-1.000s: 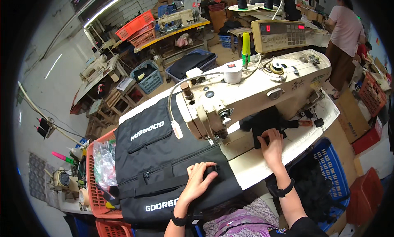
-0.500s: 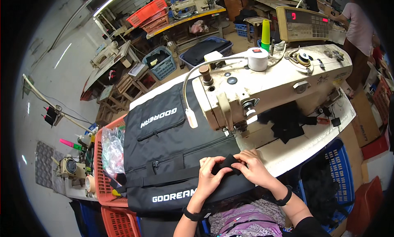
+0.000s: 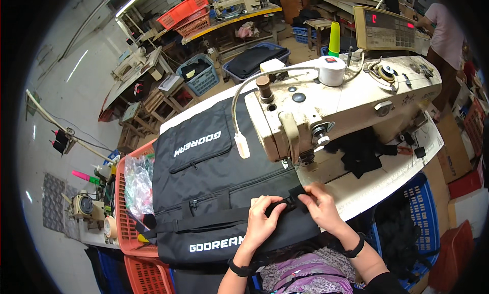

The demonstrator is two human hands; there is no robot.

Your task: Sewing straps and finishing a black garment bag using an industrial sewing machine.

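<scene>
A black fabric bag panel (image 3: 204, 184) with zips and white lettering lies over the sewing machine bed. Across its lower part runs a black webbing strap (image 3: 214, 221), leading towards my hands. My left hand (image 3: 264, 217) pinches a small dark part at the strap's right end; its exact form is hard to make out. Between thumb and fingers of my right hand (image 3: 322, 208) is a short black strap piece (image 3: 297, 193), standing up from the panel. Both hands are close together, just in front of the sewing machine (image 3: 331, 110) and its needle area.
Loose black fabric scraps (image 3: 361, 154) lie under the machine arm. A blue basket (image 3: 420, 212) of black material stands at the right, a red basket (image 3: 122, 207) with clear plastic at the left. A control panel (image 3: 384, 29) stands behind the machine. Another person (image 3: 443, 31) is at far right.
My right hand has moved slightly right, drawing the short strap piece a little away from my left hand. The whole machine appears shifted slightly right in the picture.
</scene>
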